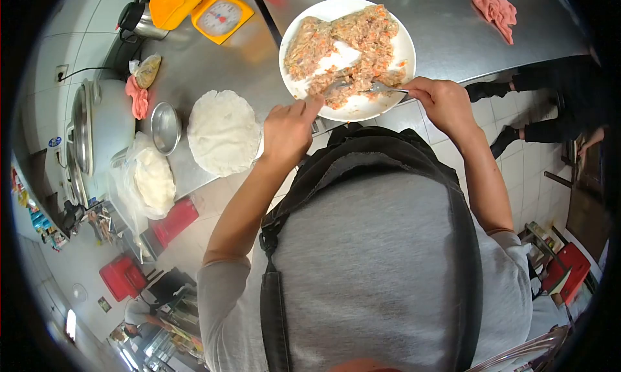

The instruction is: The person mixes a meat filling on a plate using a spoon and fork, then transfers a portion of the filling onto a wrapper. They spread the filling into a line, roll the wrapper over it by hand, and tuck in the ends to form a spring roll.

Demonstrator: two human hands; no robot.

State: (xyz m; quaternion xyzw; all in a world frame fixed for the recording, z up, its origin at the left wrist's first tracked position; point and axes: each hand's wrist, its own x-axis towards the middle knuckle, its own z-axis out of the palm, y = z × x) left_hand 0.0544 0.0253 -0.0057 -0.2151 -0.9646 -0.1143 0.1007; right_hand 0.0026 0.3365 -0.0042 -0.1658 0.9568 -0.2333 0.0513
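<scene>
A large white plate (409, 42) at the top centre holds a mound of minced filling (369, 35) with orange bits, spread in an uneven ring around a bare patch. My right hand (441, 103) is closed on the handle of a metal spoon (386, 87), whose front part is in the filling. At the plate's lower left edge, my left hand (291, 131) is closed round another metal utensil (331, 87) that also reaches into the filling. To the left of my left hand lies a stack of round white dough wrappers (223, 134).
A metal bowl (166, 128), bagged dough (154, 181), a tied bag (148, 70), a yellow scale (221, 16) and a large pot (110, 132) stand left. A pink cloth (495, 13) lies top right. People's legs (537, 81) show at right; another person (137, 314) is lower left.
</scene>
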